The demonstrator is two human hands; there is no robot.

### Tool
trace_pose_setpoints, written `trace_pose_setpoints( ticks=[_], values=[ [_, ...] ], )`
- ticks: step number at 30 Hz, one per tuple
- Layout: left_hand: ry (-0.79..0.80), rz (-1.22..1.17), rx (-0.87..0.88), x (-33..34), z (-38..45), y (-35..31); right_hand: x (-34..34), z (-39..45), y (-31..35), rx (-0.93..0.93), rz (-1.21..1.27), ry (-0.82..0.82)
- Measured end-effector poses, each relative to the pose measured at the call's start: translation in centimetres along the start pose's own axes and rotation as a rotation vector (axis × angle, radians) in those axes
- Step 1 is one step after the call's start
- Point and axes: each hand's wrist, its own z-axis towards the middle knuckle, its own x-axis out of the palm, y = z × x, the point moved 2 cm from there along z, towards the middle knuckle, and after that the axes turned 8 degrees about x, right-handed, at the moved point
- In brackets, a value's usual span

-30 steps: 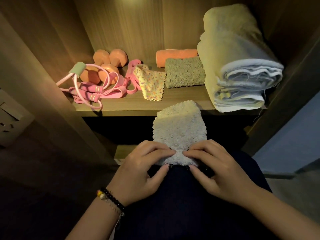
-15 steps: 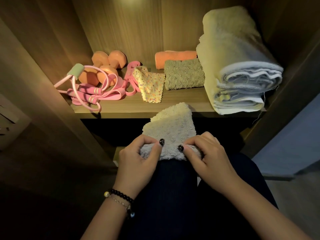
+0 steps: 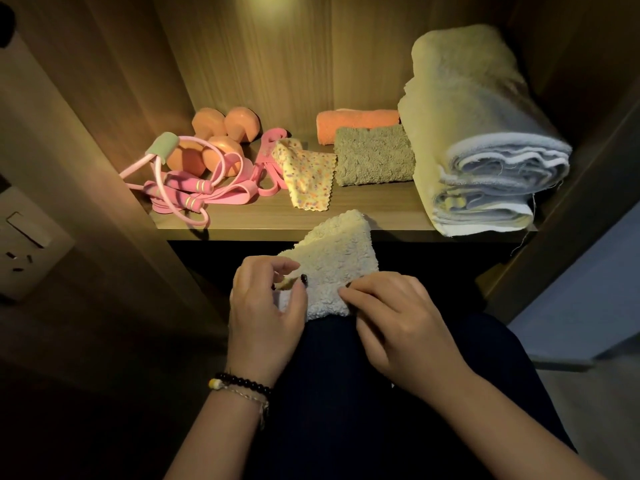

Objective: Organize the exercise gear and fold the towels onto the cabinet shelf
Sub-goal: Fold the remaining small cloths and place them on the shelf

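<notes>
A small cream fluffy towel (image 3: 332, 261) lies folded on my dark-clad lap, just below the wooden cabinet shelf (image 3: 363, 216). My left hand (image 3: 266, 306) pinches its near left edge between thumb and fingers. My right hand (image 3: 391, 313) holds the near right edge with curled fingers. On the shelf sit orange dumbbells (image 3: 221, 133), a pink jump rope (image 3: 180, 188), pink resistance bands (image 3: 242, 195), a spotted yellow cloth (image 3: 308, 174), a folded olive towel (image 3: 374, 155), an orange towel (image 3: 356, 121) and a big folded pale-yellow towel (image 3: 478, 133).
The cabinet's side walls (image 3: 114, 98) close in the shelf left and right. A wall socket and switch plate (image 3: 24, 244) is mounted on the left. A dark lower compartment opens beneath the shelf. Pale floor (image 3: 588, 299) shows at the right.
The towel's near edge has been folded over and lifted. Both hands moved from pressing flat to pinching the fold. The towel now sits skewed, its far end pointing right.
</notes>
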Motion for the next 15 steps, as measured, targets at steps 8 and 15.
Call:
trace_pose_setpoints(
  ticks=[8, 15],
  values=[
    [0.262, -0.159, 0.27, -0.9, -1.0, -0.4, -0.9, 0.5, -1.1, 0.117, 0.09, 0.147],
    [0.214, -0.021, 0.234, -1.0, -1.0, -0.7, -1.6, 1.6, -0.2, 0.141, 0.09, 0.251]
  ],
)
